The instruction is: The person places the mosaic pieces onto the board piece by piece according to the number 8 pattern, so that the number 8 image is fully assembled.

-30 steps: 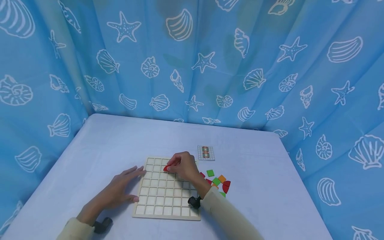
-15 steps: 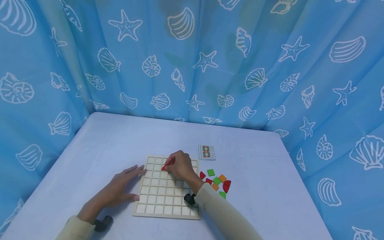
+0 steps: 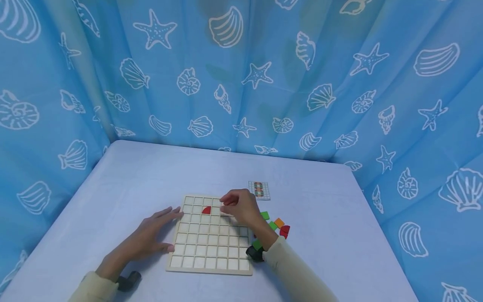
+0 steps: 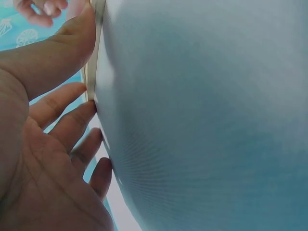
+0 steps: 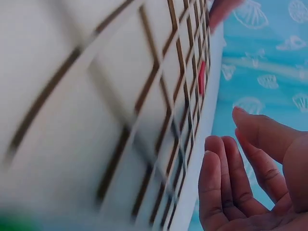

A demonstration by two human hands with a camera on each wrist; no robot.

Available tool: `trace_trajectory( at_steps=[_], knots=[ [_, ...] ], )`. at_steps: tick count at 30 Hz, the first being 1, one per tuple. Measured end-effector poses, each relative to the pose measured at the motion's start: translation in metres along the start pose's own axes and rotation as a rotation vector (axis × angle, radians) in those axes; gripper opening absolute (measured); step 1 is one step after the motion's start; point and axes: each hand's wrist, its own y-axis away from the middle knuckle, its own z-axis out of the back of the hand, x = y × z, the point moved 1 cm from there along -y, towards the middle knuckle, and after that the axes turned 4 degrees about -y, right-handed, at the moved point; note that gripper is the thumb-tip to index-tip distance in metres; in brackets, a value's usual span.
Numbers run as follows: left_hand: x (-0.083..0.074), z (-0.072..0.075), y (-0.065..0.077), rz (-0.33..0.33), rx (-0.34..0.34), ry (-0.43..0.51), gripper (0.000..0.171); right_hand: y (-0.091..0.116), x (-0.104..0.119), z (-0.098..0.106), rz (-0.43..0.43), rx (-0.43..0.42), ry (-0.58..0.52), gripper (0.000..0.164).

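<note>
A pale wooden grid board (image 3: 181, 272) lies on the table. One red quarter-circle tile (image 3: 206, 210) sits in a square of its upper part. My left hand (image 3: 145, 239) rests against the board's left side, fingers spread and the fingertips and thumb touching the edge. Over the board's upper right, to the right of the red tile, my right hand (image 3: 241, 208) hovers with loosely bent fingers. In the right wrist view, nothing shows between the fingers (image 5: 236, 168) and thumb of that hand. My right forearm hides part of the loose tiles.
Right of the board lie several loose tiles: a green square (image 3: 265, 215), an orange square (image 3: 279, 222), red quarter-circles (image 3: 284, 231) and others. A small printed pattern card (image 3: 264, 191) lies behind them. Blue shell-print curtains (image 3: 241, 84) enclose the white table (image 3: 320, 201).
My right hand has let go of the red quarter-circle tile, which stays in the board, and has moved to the right. The left hand has kept its place at the board's edge.
</note>
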Motion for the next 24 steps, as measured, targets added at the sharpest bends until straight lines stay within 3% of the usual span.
trace_trajectory(
  at_steps=[5, 14, 24],
  knots=[
    [0.001, 0.001, 0.000, 0.001, -0.001, -0.010, 0.097, 0.013, -0.015, 0.033, -0.029, -0.081, 0.006, 0.017],
    [0.001, 0.002, 0.001, 0.008, 0.005, 0.003, 0.097, 0.036, -0.043, 0.079, -0.185, -0.236, 0.063, 0.022],
    [0.002, -0.001, -0.001, 0.017, 0.013, -0.001, 0.098, 0.062, -0.067, 0.112, -0.263, -0.242, 0.129, 0.027]
  ],
)
